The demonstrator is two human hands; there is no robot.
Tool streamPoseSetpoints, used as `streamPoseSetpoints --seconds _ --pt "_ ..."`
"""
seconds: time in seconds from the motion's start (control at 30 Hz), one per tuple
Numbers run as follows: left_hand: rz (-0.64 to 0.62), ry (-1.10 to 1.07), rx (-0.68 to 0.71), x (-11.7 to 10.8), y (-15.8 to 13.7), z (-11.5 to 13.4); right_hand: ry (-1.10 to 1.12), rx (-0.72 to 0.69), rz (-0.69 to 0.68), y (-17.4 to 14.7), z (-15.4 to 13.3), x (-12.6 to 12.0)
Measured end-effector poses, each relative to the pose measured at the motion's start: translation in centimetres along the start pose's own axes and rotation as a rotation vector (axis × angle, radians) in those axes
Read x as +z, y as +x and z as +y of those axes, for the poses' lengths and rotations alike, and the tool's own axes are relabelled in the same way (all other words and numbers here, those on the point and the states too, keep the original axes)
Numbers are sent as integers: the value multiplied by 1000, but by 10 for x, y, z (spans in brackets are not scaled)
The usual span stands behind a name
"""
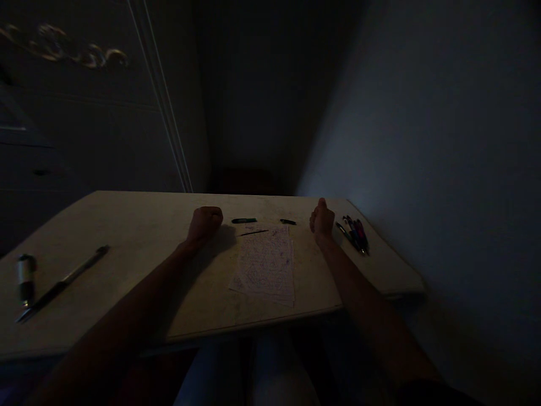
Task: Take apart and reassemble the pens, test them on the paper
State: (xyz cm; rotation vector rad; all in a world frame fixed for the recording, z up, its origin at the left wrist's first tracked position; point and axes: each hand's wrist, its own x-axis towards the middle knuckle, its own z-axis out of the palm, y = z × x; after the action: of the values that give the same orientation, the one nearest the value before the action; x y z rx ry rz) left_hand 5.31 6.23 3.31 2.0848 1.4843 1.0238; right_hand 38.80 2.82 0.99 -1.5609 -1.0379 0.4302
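Observation:
My left hand (pixel 205 221) rests as a closed fist on the table, left of the papers, with nothing showing in it. To the right of the papers, my right hand (pixel 322 220) is also a fist, thumb uppermost, and no object shows in it. Between the hands lie sheets of paper (pixel 266 265) covered in dense writing or drawing. A thin dark rod like a pen refill (pixel 253 232) lies across their top. Just beyond the sheets are a dark green pen barrel (pixel 244 220) and a shorter dark pen piece (pixel 288 221).
Several pens (pixel 355 234) lie bunched beside my right hand, near the wall (pixel 422 141). At the table's (pixel 127 220) left are a long pen (pixel 63 285) and a thick, blurred cylindrical item (pixel 26 279). A dark cabinet (pixel 105 135) stands behind on the left. The room is dim.

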Motion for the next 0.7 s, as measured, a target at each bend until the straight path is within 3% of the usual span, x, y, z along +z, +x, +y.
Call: streamPoseSetpoints --seconds 0.1,0.17,0.3,0.5,0.7 --pt "-30 -29 61 6 -1 -5 -76 -114 150 -4 -3 1" --pt "-34 -38 138 13 -1 -9 -143 -226 162 -8 -5 4" --pt "-34 9 308 24 0 -13 -258 -352 83 -13 -2 10" --pt "-189 42 500 26 -2 -8 -232 -489 -106 -11 10 15" --pt "-251 61 608 25 -8 -2 -281 -546 -208 -18 6 16"
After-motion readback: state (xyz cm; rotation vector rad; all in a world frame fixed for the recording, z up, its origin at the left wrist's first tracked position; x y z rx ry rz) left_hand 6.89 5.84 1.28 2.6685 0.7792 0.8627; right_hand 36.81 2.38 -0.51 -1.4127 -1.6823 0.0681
